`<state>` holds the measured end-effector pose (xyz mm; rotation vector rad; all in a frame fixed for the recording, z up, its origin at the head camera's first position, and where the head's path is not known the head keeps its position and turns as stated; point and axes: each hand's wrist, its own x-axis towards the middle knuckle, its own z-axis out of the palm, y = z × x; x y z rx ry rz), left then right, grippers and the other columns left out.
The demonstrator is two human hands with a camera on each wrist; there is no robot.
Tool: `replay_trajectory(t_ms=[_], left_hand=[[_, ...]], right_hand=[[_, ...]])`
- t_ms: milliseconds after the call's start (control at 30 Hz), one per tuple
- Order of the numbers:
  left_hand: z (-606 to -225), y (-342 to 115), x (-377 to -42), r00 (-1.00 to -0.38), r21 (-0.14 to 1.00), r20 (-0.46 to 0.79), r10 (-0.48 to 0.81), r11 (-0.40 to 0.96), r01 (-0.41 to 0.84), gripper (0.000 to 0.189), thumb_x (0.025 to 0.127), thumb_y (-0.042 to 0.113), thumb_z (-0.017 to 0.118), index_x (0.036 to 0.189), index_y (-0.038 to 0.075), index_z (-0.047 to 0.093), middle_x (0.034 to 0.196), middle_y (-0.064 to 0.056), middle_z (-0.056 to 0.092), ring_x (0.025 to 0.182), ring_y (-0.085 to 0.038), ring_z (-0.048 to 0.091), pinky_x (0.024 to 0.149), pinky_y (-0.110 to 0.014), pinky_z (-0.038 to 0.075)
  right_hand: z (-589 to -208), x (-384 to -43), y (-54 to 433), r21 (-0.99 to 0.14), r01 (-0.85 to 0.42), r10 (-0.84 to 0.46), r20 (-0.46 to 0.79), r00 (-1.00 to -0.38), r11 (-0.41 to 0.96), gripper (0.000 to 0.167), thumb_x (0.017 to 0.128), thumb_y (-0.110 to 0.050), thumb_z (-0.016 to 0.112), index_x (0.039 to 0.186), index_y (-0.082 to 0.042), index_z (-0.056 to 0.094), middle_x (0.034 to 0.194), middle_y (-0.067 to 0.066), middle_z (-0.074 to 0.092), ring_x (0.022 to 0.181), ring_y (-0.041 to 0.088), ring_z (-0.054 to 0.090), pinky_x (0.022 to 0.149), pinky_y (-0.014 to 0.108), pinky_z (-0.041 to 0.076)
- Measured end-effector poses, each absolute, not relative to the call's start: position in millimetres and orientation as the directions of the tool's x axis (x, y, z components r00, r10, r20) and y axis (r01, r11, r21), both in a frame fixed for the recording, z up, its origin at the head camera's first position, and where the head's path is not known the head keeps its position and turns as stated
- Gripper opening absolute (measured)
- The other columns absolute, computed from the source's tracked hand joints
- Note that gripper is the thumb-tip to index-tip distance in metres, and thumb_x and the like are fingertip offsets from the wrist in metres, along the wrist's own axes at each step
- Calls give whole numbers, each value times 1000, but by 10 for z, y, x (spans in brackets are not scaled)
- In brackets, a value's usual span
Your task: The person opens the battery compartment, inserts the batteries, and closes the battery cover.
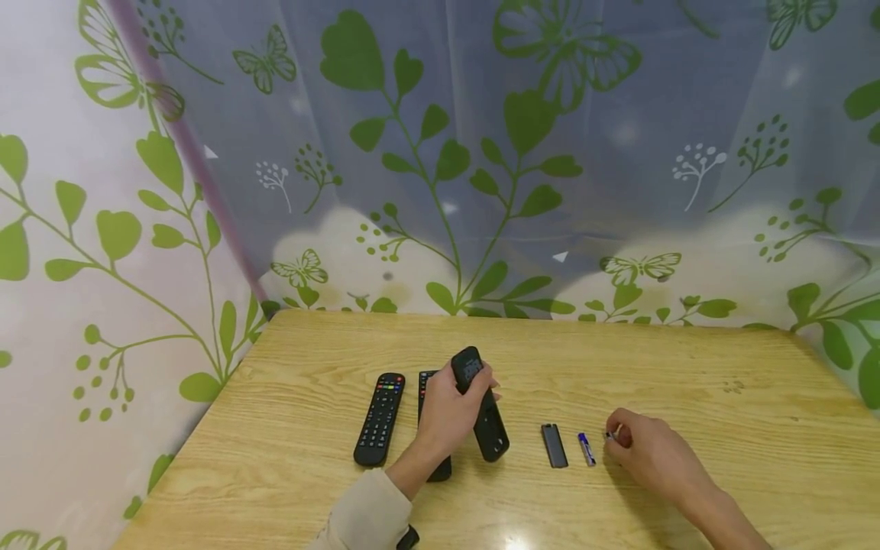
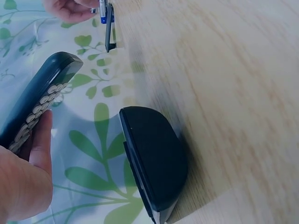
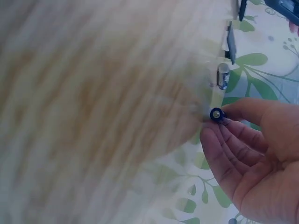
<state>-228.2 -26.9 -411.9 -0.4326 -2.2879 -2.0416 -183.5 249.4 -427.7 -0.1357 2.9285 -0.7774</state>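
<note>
My left hand (image 1: 443, 409) grips a black remote control (image 1: 491, 435) above the table, thumb across its back, which faces up. In the left wrist view, light buttons show on the underside of that remote. To the right, my right hand (image 1: 653, 451) pinches a small battery (image 3: 216, 114) between thumb and fingers, close to the tabletop. Beside it lies a second blue-and-silver battery (image 1: 586, 449). Left of that battery rests a black battery cover (image 1: 554, 446). Beneath my left hand, partly hidden, is another black remote (image 1: 440, 467).
A further black remote (image 1: 380, 420) lies buttons up on the left of the wooden table (image 1: 289, 428). Part of a dark object (image 1: 409, 538) shows beside my left sleeve (image 1: 371, 512). Behind the table hangs a leaf-patterned curtain (image 1: 440, 229).
</note>
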Motion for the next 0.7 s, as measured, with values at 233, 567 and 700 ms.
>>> replay_trajectory(t_ms=[233,567,700], left_hand=[[-4089,-282,-2302,-961,974,211,177,41,222,27,98,28,55,106,3,59,93,-7,66,80,-21,70,71,-29,58],[-3828,-260,-2182,-970,986,160,184,20,166,21,99,16,53,108,-3,57,96,-19,65,87,-37,68,73,-30,58],[-3792,-245,-2153,-968,985,170,184,-7,171,22,99,16,53,109,-4,57,96,-20,64,87,-39,67,72,-30,58]], right_hand=[[-4103,-1813,2379,-637,-37,-115,-82,-990,770,24,95,-15,59,114,-1,60,86,1,59,71,14,59,56,29,49],[-3912,-1689,2061,-727,-117,-182,-11,-983,676,28,94,-13,62,120,-3,63,89,-1,60,77,12,58,62,24,52],[-3882,-1651,1929,-773,-144,-229,-2,-973,618,29,91,-15,66,119,-4,65,93,-2,63,80,12,60,66,23,54]])
